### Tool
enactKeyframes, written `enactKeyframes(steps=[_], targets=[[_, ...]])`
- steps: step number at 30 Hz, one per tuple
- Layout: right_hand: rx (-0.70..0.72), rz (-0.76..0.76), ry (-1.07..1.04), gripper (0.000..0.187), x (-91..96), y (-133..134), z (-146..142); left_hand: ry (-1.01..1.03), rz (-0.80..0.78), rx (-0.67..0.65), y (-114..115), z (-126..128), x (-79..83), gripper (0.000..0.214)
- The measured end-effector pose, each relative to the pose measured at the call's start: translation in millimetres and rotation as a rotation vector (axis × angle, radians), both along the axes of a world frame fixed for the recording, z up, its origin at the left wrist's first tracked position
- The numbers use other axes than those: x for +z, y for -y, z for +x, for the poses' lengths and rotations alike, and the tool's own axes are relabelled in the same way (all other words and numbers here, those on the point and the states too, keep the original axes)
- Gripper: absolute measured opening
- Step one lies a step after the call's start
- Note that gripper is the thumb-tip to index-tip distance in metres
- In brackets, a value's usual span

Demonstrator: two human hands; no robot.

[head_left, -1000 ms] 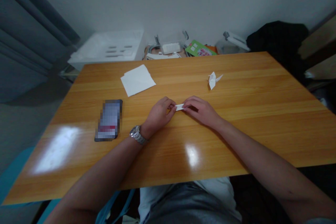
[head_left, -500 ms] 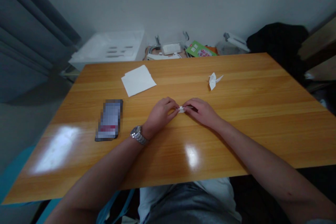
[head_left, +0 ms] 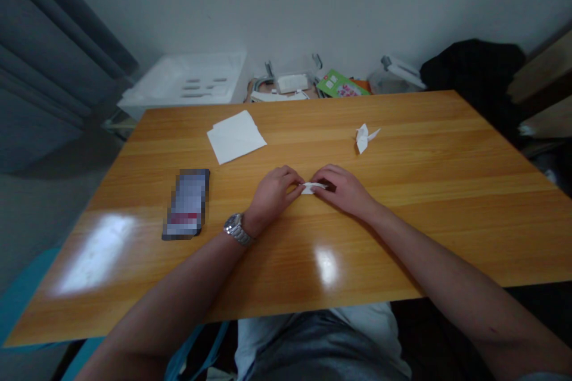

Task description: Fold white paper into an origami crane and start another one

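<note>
Between my two hands, over the middle of the table, is a small piece of folded white paper (head_left: 307,189). My left hand (head_left: 277,190) pinches its left end between thumb and fingers; a metal watch (head_left: 238,229) is on that wrist. At the right end, my right hand (head_left: 342,189) has its thumb and fingertips closed on the paper, and a thin strip of it shows inside the curve of the fingers. The fingers cover parts of the folds. Farther back on the right stands a folded white paper crane (head_left: 363,138).
White paper sheets (head_left: 236,137) lie at the back left of the wooden table (head_left: 286,274). A phone (head_left: 186,203) with a blurred screen rests left of my hands. Beyond the far edge are a white foam box (head_left: 179,80), a green book (head_left: 339,84) and a clear container (head_left: 395,78).
The folded paper has shifted slightly between my fingers, and more of its length shows near my right hand. Both hands stay in nearly the same place.
</note>
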State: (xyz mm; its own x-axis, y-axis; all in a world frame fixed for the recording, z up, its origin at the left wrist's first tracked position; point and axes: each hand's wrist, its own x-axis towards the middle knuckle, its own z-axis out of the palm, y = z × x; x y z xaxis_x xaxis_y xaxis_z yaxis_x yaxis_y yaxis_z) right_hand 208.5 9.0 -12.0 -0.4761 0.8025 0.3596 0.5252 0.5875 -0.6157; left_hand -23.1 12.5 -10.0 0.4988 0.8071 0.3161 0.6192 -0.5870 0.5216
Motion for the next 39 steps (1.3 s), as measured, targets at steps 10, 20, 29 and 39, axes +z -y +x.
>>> enactKeyframes(steps=[10,20,29,39], targets=[[0.007,0.029,0.012,0.004,-2.6,-2,-2,-0.07,0.065,-0.02,0,1,-2.1,0.012],[0.011,0.172,0.124,0.01,-7.0,-6,4,-0.138,0.108,-0.163,3,0,1.6,0.025],[-0.045,0.196,0.147,0.012,-10.1,-12,14,-0.3,0.175,-0.192,17,6,5.5,0.037],[0.043,0.157,0.27,0.028,-1.8,-8,29,-0.422,0.193,-0.131,31,17,14.8,0.045]])
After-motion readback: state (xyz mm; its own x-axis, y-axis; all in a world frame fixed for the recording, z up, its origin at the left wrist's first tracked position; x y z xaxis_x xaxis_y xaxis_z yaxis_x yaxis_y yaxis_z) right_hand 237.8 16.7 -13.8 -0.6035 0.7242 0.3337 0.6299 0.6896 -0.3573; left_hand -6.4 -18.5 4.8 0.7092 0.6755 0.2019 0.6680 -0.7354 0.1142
